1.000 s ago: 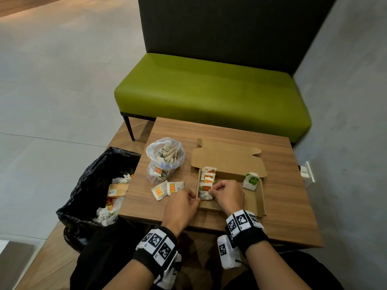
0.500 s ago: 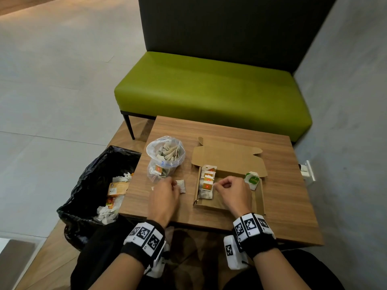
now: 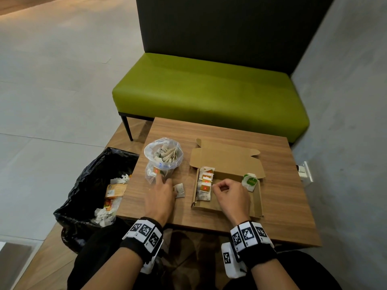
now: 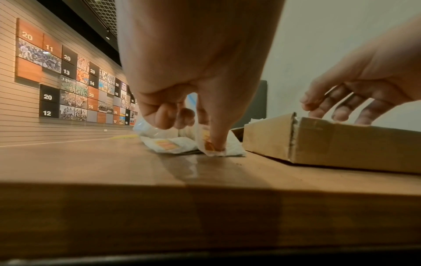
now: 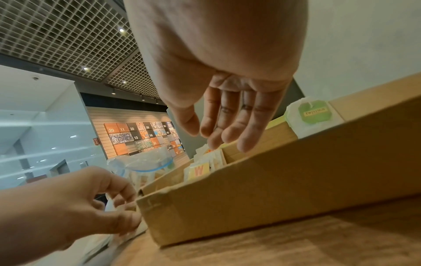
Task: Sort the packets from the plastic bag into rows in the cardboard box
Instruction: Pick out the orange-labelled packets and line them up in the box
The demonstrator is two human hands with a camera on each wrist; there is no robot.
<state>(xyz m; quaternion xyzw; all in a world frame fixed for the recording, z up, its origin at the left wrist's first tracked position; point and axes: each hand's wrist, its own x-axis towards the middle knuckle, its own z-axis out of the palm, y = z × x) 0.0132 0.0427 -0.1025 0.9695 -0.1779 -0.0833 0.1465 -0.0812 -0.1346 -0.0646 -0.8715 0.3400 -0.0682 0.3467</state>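
A clear plastic bag (image 3: pixel 163 156) of packets stands on the wooden table (image 3: pixel 280 195). To its right lies an open cardboard box (image 3: pixel 256 203) with a row of orange-labelled packets (image 3: pixel 205 183) along its left wall and a green packet (image 3: pixel 249 181) at the back right. My left hand (image 3: pixel 167 186) is on loose packets (image 3: pixel 179 190) between bag and box. In the left wrist view its thumb and a finger pinch an orange-labelled packet (image 4: pixel 206 142), and another packet (image 4: pixel 166 145) lies flat beside it. My right hand (image 5: pixel 216 136) hovers over the row, fingers relaxed, holding nothing.
A black bin bag (image 3: pixel 90 185) with rubbish stands against the table's left edge. The box lid (image 3: pixel 226 155) lies folded back behind the box. A green bench (image 3: pixel 209 95) is beyond the table, and a grey wall with a socket (image 3: pixel 305 172) is on the right.
My left hand has left the box's left wall and moved left onto the loose packets near the bag. My right hand has lifted off the row and shifted slightly back and right.
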